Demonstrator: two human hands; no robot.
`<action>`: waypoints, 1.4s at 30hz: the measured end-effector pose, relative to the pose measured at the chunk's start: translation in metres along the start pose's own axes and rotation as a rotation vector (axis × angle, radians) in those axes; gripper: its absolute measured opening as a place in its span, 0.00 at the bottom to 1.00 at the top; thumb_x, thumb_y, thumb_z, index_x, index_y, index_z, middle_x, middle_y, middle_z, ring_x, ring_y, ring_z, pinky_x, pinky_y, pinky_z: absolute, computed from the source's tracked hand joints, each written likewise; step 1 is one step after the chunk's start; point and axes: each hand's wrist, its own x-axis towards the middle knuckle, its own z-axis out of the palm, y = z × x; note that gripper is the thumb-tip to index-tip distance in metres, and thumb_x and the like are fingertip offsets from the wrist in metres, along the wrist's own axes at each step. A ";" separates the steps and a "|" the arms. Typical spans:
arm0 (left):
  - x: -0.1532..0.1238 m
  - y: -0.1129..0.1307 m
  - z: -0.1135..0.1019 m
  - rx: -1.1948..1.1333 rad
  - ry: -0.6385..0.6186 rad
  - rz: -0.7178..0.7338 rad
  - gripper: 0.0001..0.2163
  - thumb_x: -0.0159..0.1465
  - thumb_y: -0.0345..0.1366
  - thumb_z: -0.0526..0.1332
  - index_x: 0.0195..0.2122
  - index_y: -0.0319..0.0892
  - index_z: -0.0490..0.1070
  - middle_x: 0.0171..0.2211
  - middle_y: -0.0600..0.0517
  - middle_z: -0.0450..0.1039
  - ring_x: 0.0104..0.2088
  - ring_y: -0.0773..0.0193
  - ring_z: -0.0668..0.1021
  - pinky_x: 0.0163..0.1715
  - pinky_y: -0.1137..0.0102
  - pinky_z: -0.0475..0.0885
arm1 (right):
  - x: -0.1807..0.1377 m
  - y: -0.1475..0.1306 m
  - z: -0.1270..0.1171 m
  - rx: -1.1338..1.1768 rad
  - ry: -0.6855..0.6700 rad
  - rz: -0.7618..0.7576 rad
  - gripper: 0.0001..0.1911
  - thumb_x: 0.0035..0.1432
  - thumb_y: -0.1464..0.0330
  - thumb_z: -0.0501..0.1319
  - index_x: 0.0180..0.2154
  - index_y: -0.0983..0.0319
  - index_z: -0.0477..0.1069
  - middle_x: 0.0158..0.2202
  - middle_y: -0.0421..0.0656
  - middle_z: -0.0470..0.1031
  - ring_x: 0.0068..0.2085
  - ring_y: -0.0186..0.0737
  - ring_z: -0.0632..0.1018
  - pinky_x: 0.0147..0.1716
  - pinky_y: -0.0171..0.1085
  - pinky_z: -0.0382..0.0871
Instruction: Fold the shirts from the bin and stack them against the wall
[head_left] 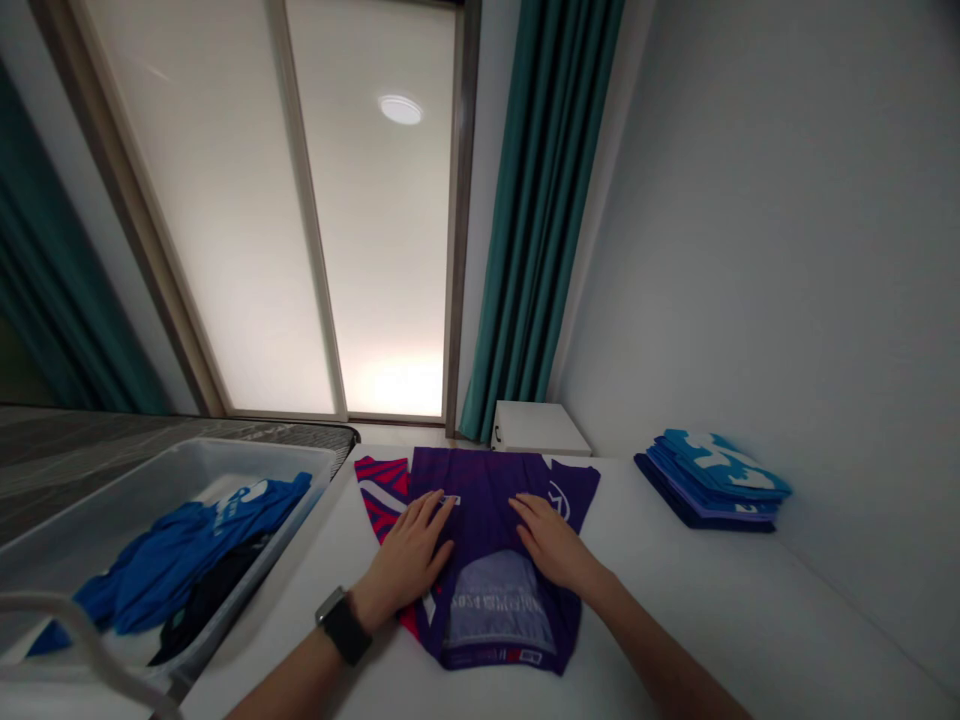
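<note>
A purple shirt with red-and-pink striped sleeves lies spread on a white table, partly folded along its length. My left hand rests flat on its left half, fingers stretched out, a dark watch on the wrist. My right hand lies flat on the right half, fingers spread toward the collar. Both palms press on the cloth; neither grips it.
A grey bin at the left holds crumpled blue shirts. A stack of folded blue and purple shirts sits at the right by the wall. A small white box stands behind the table, with teal curtains and a window beyond.
</note>
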 end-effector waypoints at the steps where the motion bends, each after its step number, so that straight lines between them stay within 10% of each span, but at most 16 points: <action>1: -0.002 -0.006 0.006 0.010 0.001 -0.015 0.25 0.68 0.40 0.52 0.65 0.43 0.55 0.64 0.44 0.57 0.63 0.52 0.61 0.62 0.55 0.59 | 0.002 0.002 0.010 -0.042 -0.017 0.045 0.26 0.65 0.66 0.45 0.62 0.63 0.61 0.64 0.50 0.60 0.64 0.45 0.60 0.63 0.50 0.51; 13: -0.010 -0.015 0.024 0.142 -0.087 -0.096 0.27 0.69 0.50 0.48 0.67 0.46 0.54 0.67 0.43 0.53 0.66 0.48 0.57 0.61 0.51 0.56 | -0.037 0.026 0.019 -0.302 -0.150 0.523 0.35 0.65 0.49 0.42 0.68 0.56 0.47 0.70 0.52 0.43 0.68 0.58 0.45 0.60 0.65 0.36; 27: -0.013 -0.024 -0.033 0.370 -0.081 -0.342 0.24 0.69 0.44 0.49 0.62 0.39 0.62 0.56 0.37 0.68 0.52 0.44 0.72 0.50 0.49 0.63 | 0.002 -0.004 0.016 -0.184 -0.156 0.216 0.31 0.66 0.55 0.43 0.65 0.62 0.55 0.67 0.53 0.52 0.68 0.50 0.52 0.64 0.49 0.42; 36: -0.016 0.001 0.007 0.119 -0.027 0.003 0.24 0.69 0.47 0.49 0.65 0.46 0.58 0.65 0.45 0.58 0.63 0.52 0.62 0.60 0.56 0.60 | -0.001 -0.006 0.028 -0.188 -0.188 0.352 0.33 0.65 0.50 0.40 0.68 0.54 0.46 0.70 0.46 0.41 0.69 0.52 0.41 0.60 0.66 0.33; 42: -0.021 0.005 0.014 0.105 -0.166 -0.047 0.27 0.69 0.52 0.46 0.66 0.48 0.55 0.68 0.47 0.50 0.67 0.48 0.55 0.63 0.48 0.52 | -0.015 0.001 0.026 -0.220 -0.175 0.488 0.36 0.64 0.47 0.40 0.68 0.55 0.45 0.70 0.48 0.40 0.69 0.58 0.41 0.59 0.68 0.39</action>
